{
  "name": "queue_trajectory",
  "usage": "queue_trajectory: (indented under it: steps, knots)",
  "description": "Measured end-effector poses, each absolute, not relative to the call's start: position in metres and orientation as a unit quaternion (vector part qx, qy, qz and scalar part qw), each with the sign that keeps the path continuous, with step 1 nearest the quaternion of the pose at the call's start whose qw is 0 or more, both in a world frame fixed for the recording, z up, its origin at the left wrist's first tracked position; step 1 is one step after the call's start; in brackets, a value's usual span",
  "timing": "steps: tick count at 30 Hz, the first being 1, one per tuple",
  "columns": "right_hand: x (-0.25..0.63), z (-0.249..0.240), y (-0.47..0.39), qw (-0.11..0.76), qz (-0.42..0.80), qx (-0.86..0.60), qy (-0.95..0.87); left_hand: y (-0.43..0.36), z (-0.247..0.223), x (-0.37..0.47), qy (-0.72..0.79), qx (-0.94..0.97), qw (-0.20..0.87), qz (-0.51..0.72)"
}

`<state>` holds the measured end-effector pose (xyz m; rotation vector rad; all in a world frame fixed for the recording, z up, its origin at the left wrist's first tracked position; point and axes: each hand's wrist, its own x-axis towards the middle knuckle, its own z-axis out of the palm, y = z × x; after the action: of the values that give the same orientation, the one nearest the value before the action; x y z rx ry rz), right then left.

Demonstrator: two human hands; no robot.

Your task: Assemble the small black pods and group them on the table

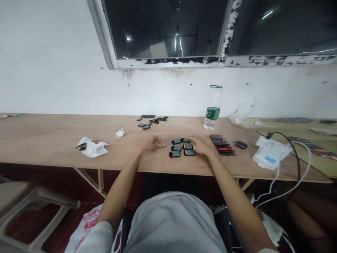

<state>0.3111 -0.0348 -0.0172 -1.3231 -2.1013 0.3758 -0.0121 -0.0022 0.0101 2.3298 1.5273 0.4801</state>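
Several small black modules with grey-green screens (176, 148) lie in two columns in front of me. At their right edge is my right hand (199, 144), its fingers stretched toward the upper right module (185, 140); whether it touches that module is unclear. My left hand (150, 143) rests on the table left of the modules, fingers curled and slightly blurred. Beside its fingertips lies a small cluster of beige pieces (162, 145). What the left fingers hold, if anything, is too small to name.
Farther back lie more black modules (146, 127) and scattered small white pieces (165, 123). Crumpled tissues (96, 149) are at left. A water bottle (212, 114), a phone (221, 144), a black oval object (241, 144) and a white box (268, 156) with cables stand at right.
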Motion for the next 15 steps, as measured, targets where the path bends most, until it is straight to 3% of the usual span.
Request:
queue_trajectory:
  steps: [15]
  knots:
    - [0.331,-0.017,-0.036,0.257,0.059,-0.646,-0.716,-0.001,0.007,-0.012,0.543,0.817,0.158,0.116]
